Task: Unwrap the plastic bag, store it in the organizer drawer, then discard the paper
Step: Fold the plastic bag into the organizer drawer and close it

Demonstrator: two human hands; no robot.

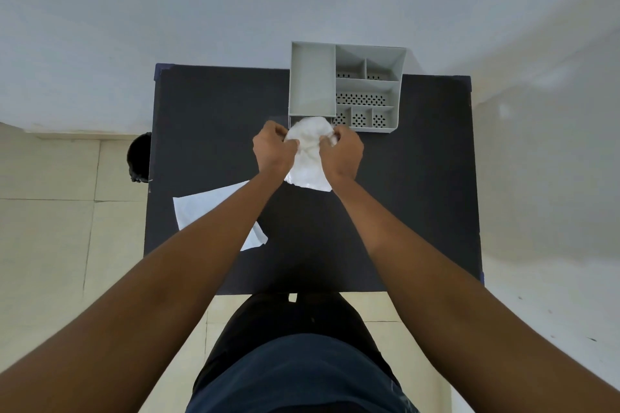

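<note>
A crumpled white plastic bag [310, 144] is bunched between both hands, right at the front of the grey organizer [312, 84], over its pulled-out drawer [292, 120]. My left hand [272, 148] grips the bag's left side and my right hand [343, 151] grips its right side. The bag's lower end hangs down towards the table between my wrists. A flat white sheet of paper [208, 208] lies on the dark table [419, 178] to the left, partly hidden under my left forearm.
The organizer has several perforated compartments [364, 99] on its right side and stands at the table's far edge against the white wall. A black bin [139, 157] stands on the tiled floor left of the table.
</note>
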